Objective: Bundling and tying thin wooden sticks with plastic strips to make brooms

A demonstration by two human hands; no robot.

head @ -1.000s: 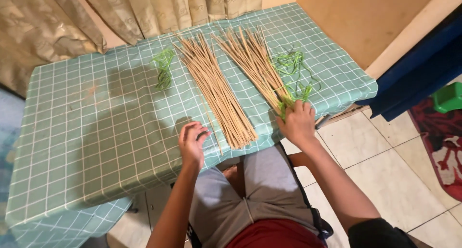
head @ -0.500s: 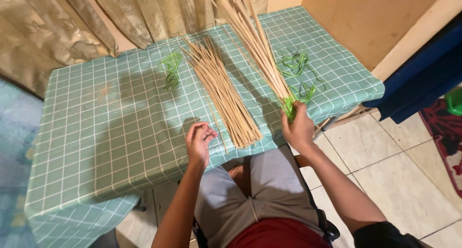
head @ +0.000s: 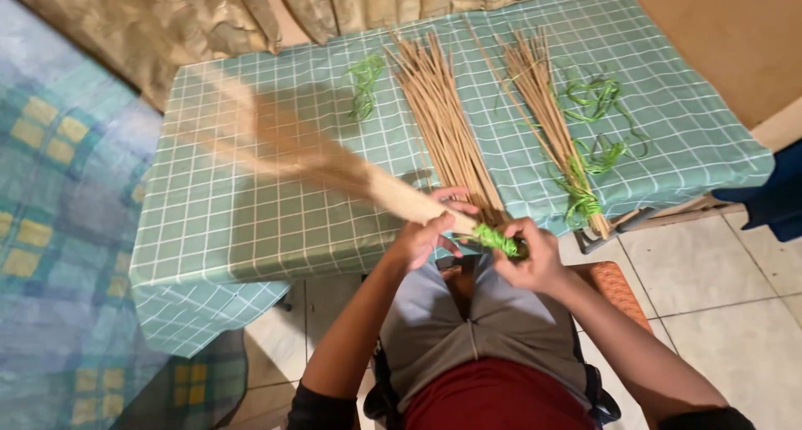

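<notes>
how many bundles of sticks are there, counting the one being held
3. One tied bundle is held in both hands, blurred, pointing left over the table. One loose bundle lies mid-table. One tied bundle lies to its right, by green strips.

The tied stick bundle (head: 334,167) has swung left — the left hand (head: 422,238) now grips it too.
</notes>
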